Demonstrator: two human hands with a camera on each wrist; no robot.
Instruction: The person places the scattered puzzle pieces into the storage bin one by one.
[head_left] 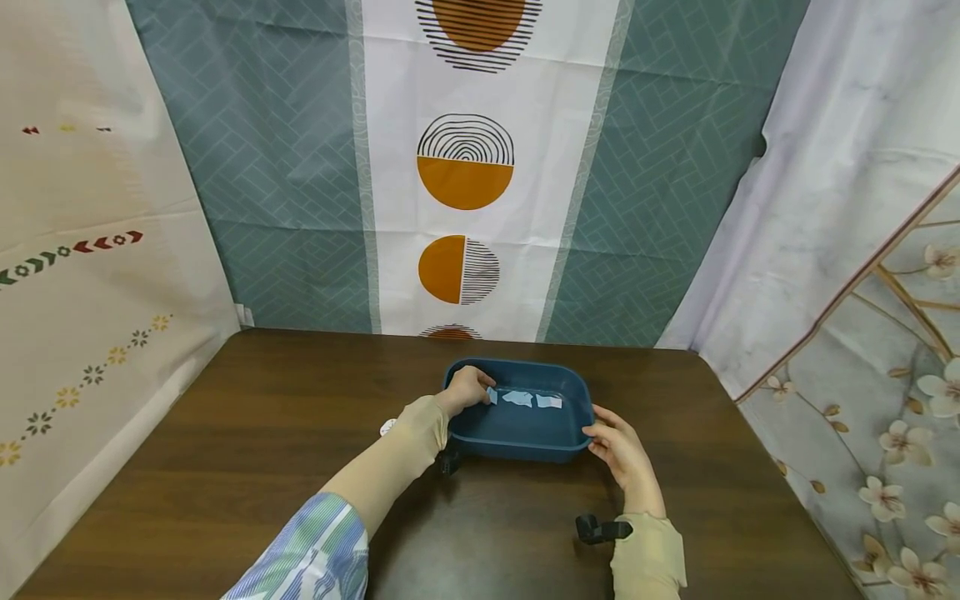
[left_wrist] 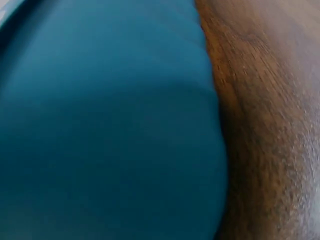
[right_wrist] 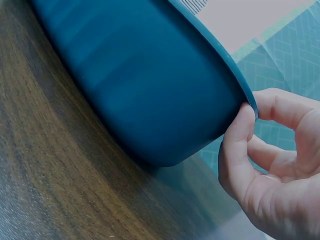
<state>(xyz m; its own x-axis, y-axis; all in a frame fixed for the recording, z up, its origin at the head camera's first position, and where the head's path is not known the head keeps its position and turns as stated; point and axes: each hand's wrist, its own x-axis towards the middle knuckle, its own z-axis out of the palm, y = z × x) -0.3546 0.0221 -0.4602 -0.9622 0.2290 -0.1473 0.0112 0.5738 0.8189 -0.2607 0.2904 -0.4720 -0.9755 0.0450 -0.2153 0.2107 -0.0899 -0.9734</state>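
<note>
A dark blue plastic tub (head_left: 517,451) sits on the wooden table. Over its left rim reaches my left hand (head_left: 468,388), thumb and fingers pinching a small light-blue scrap (head_left: 492,395) inside. Two more torn pale scraps lie on the tub floor to the right: a wider scrap (head_left: 517,398) in the middle and a smaller scrap (head_left: 549,402) beyond it. With thumb and index finger my right hand (right_wrist: 280,155) grips the rim at the tub's right end. The left wrist view holds the outer tub wall (left_wrist: 110,125); the left hand is hidden there.
On the brown table (head_left: 247,450), a small white object (head_left: 387,427) shows partly behind the left forearm. A patterned curtain (head_left: 300,167) hangs behind the table's far edge, with pale cloths at both sides. A black wrist camera (head_left: 600,530) sits on the right wrist.
</note>
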